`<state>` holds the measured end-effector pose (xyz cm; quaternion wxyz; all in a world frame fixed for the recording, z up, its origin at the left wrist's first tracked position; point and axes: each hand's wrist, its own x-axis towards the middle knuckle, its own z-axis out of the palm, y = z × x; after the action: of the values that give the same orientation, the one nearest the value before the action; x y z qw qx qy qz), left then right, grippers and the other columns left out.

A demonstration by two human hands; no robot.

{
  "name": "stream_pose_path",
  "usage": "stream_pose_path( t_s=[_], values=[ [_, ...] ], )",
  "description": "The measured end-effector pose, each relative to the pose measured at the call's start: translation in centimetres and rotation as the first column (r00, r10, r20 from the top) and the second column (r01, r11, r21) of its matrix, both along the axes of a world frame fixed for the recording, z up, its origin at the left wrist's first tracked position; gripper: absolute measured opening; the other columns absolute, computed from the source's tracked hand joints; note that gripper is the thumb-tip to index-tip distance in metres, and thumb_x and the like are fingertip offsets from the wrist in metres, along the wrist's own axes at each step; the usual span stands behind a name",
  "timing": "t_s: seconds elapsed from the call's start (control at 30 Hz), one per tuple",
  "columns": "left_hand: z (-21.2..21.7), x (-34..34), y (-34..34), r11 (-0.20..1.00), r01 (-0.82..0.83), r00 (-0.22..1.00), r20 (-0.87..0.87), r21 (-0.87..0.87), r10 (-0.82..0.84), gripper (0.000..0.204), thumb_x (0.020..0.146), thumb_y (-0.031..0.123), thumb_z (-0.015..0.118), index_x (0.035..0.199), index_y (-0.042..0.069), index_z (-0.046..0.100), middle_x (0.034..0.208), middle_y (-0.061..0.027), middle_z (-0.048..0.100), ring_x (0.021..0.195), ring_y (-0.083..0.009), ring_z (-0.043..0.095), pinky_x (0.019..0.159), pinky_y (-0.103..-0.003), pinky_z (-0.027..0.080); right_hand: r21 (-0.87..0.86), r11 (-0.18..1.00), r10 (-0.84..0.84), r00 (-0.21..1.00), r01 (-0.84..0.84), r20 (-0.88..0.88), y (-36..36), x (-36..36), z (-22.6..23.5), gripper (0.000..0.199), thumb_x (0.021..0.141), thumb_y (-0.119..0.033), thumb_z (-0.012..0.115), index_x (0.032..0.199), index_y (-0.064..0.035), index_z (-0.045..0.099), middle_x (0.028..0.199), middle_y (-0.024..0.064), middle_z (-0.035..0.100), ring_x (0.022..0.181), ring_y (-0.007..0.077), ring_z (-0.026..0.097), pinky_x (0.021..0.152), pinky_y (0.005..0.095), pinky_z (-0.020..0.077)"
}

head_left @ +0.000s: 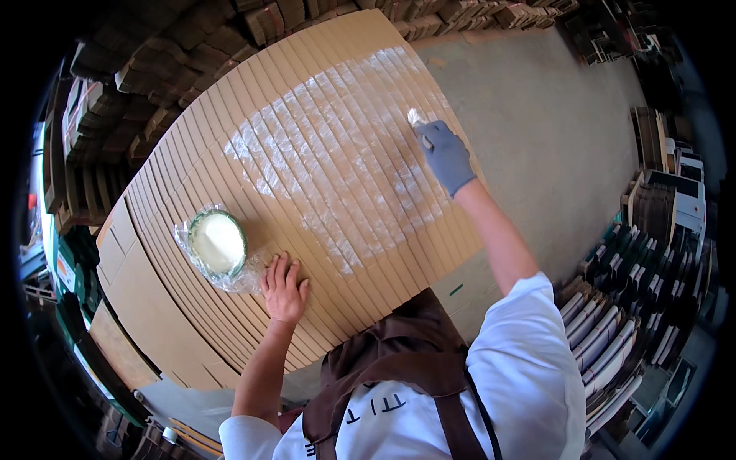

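Overlapping flat cardboard sheets (pixel 222 172) lie fanned out in front of me, their edges forming rows of strips. Wet, whitish glue (pixel 337 146) is smeared across the middle and far right of them. My right hand (pixel 446 153), in a grey glove, is closed round a brush (pixel 415 117) over the right side of the sheets; only its white tip shows clearly. My bare left hand (pixel 284 290) rests on the near strips with its fingers spread. Beside its fingertips is crumpled clear plastic film (pixel 244 277), around a green-rimmed tub (pixel 218 242) of white paste.
Stacked bundles of cardboard (pixel 165 61) line the far and left sides. Grey floor (pixel 544 115) lies to the right of the sheets. At the lower right stand rows of folded panels (pixel 602 333). My brown apron (pixel 414 330) hangs at the near edge.
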<state>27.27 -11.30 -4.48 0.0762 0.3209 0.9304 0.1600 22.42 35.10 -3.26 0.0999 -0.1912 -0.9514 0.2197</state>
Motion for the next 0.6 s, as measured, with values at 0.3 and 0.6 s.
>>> stream_pose_path(
  t_s=[0.3,0.6],
  values=[
    [0.1,0.1,0.0,0.999,-0.017,1.000,-0.011,-0.032,0.017,0.050,0.080,0.025,0.069,0.126,0.011,0.057,0.145,-0.0110,0.045,0.136,-0.0321,0.038,0.111,-0.051,0.026,0.061,0.993,0.095,0.995,-0.097,0.026,-0.6,-3.2,0.4,0.021,0.092,-0.017,0.052,0.106,-0.0122,0.066,0.103,0.0152,0.063,0.091,0.0363,0.064,0.080,0.0467,0.0522],
    [0.0,0.0,0.0,0.998,-0.020,1.000,-0.006,-0.054,0.019,0.050,0.081,0.024,0.068,0.128,0.011,0.055,0.146,-0.0109,0.044,0.136,-0.0322,0.037,0.111,-0.052,0.026,0.021,0.992,0.124,0.988,-0.123,-0.089,0.2,-9.3,-0.7,0.022,0.093,-0.023,0.054,0.106,-0.0108,0.068,0.105,0.0167,0.066,0.098,0.0367,0.064,0.083,0.0434,0.0515]
  ],
)
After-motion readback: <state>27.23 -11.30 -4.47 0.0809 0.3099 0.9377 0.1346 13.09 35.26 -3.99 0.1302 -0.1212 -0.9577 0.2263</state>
